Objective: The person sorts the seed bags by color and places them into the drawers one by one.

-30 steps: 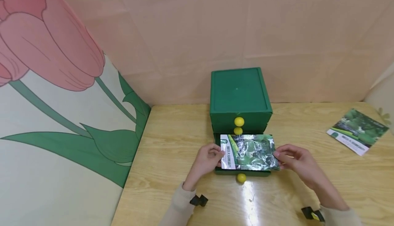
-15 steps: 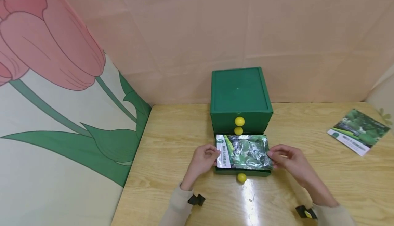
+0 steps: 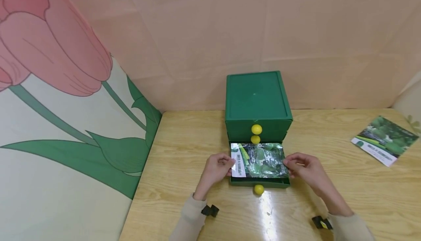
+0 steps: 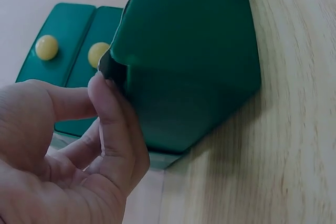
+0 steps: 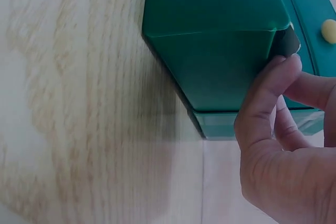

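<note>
A shiny flat packet [image 3: 263, 159], printed with green leaves and a white strip, lies level over the pulled-out bottom drawer [image 3: 260, 183] of a green cabinet [image 3: 254, 96]. My left hand [image 3: 215, 169] pinches its left edge between thumb and fingers. At the opposite edge, my right hand [image 3: 307, 171] pinches the packet's right side. Both wrist views show the fingers at the drawer's upper rim; only a corner of the packet [image 5: 289, 41] shows in the right wrist view. What lies inside the drawer under the packet is mostly hidden.
Two upper drawers with yellow knobs [image 3: 256, 129] are closed above the open one. A second, similar packet [image 3: 385, 140] lies on the wooden table [image 3: 190, 135] at the far right. A pink cloth wall [image 3: 197, 44] stands behind the cabinet.
The packet has moved left and slightly back, so it now sits within the drawer's width. Both hands moved left with it, the right one further, keeping their pinch.
</note>
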`<action>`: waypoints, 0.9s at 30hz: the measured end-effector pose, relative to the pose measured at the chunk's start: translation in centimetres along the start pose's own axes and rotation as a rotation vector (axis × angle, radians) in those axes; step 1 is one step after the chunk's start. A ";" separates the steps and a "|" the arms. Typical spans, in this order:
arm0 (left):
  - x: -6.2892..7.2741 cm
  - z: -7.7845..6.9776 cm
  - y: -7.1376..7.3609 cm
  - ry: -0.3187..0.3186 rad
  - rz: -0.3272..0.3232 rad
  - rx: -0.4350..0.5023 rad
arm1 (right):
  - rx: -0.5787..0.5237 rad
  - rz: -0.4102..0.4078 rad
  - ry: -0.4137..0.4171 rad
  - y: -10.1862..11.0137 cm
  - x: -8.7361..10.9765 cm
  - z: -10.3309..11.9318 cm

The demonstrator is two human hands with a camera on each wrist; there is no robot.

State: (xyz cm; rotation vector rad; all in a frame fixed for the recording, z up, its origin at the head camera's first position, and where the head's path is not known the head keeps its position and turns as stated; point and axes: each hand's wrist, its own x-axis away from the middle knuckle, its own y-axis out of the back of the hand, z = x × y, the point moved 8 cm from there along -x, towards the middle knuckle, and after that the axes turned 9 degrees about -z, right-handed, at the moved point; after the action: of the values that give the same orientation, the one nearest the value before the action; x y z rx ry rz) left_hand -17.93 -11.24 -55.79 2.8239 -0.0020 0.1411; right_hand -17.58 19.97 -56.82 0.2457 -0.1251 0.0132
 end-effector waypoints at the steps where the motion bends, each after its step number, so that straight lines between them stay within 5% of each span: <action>1: 0.0 0.1 0.0 0.005 -0.004 0.002 | 0.005 -0.002 -0.003 0.0 -0.1 0.0; 27: -1.0 0.1 0.3 0.005 -0.056 -0.023 | 0.044 -0.032 0.002 -0.2 -1.2 0.2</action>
State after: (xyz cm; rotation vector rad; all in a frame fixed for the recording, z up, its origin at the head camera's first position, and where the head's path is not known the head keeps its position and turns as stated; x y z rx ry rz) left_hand -18.93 -11.61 -55.92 2.7973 0.0758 0.1343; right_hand -18.75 19.72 -56.87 0.2920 -0.1193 -0.0159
